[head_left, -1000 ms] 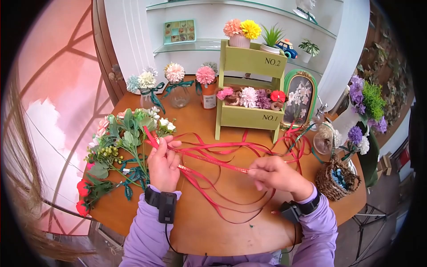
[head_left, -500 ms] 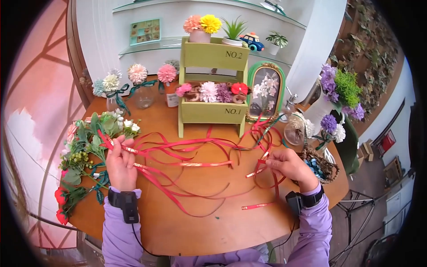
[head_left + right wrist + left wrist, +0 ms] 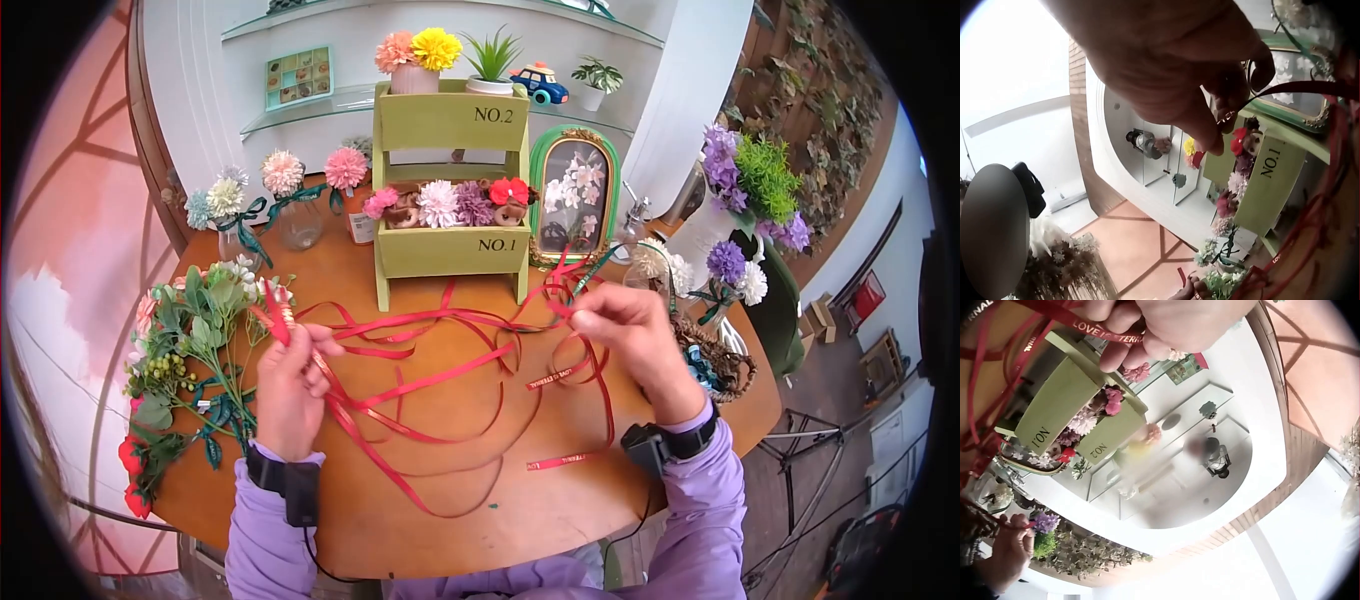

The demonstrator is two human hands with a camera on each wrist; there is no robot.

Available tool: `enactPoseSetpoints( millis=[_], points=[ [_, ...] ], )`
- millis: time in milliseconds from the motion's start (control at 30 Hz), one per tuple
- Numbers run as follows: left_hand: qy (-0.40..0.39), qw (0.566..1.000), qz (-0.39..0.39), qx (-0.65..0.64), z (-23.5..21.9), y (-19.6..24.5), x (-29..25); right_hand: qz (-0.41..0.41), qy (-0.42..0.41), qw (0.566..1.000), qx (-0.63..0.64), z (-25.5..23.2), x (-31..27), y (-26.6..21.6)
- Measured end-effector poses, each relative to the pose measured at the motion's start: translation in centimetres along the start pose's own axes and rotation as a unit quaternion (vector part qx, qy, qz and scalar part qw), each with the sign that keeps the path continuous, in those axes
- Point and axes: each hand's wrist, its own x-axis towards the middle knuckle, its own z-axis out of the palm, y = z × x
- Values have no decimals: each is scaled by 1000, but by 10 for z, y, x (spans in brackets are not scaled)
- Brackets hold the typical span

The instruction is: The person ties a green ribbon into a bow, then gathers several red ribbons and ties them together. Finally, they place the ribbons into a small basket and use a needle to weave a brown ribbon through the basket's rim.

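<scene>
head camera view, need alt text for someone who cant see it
Two hands, left and right, hold red ribbons above a wooden table. Beyond stands a green two-tier planter with flowers; leafy stems lie at left.

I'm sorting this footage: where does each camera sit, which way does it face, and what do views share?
Head: on the head, facing forward and down at the table and red ribbons; left hand, right hand and purple sleeves show.
Left wrist: looks past the left hand towards the green stand and shelves; right hand at lower left.
Right wrist: looks past the right hand at the stand; left fingers at the bottom edge.
All share the stand and ribbons.
</scene>
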Motion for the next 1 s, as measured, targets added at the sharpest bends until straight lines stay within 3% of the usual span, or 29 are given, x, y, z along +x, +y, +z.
enactPoseSetpoints(
  millis=[67,100,200,333,433,600,733,867,1000],
  points=[
    [-43,996,-46,65,12,-6,-8,44,-78,995,42,31,2,-13],
    [-64,993,-76,71,18,-6,-13,20,-98,993,67,53,4,-4],
    [-102,985,-116,83,35,-14,-26,17,-118,986,120,111,13,-1],
    [-151,983,-97,50,23,-29,-26,53,-143,958,241,156,29,9],
    [-107,988,-100,38,26,-24,-23,67,-135,945,291,169,37,15],
    [-100,990,-91,29,28,-20,-22,125,-142,915,356,179,38,13],
    [-104,991,-78,24,26,-20,-23,124,-150,909,369,183,38,17],
    [-95,993,-61,19,21,-25,-21,132,-159,918,338,189,34,18],
    [-10,996,-29,-79,16,-21,-15,137,-218,942,217,180,22,23]
  ],
)
